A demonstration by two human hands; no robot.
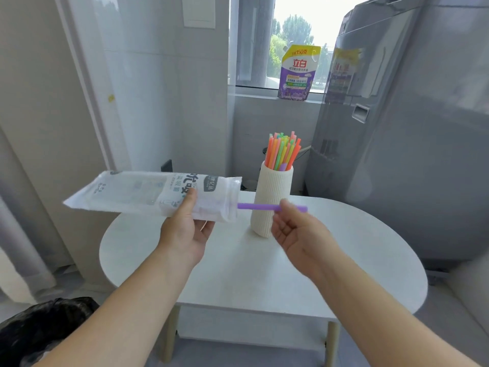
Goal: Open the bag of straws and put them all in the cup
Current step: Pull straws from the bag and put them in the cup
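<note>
The left hand (185,231) holds the bag (137,193) up over the table's (238,274) far left edge, with the thumb on top and the fingers curled under it. The right hand (296,229) pinches a purple straw (259,207) that sticks out of the bag's open end. The cup (270,189) stands by the far edge, full of bright straws (281,152).

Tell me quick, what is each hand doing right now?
Left hand: grips the straw bag.
Right hand: pinches a purple straw at the bag's mouth.
</note>
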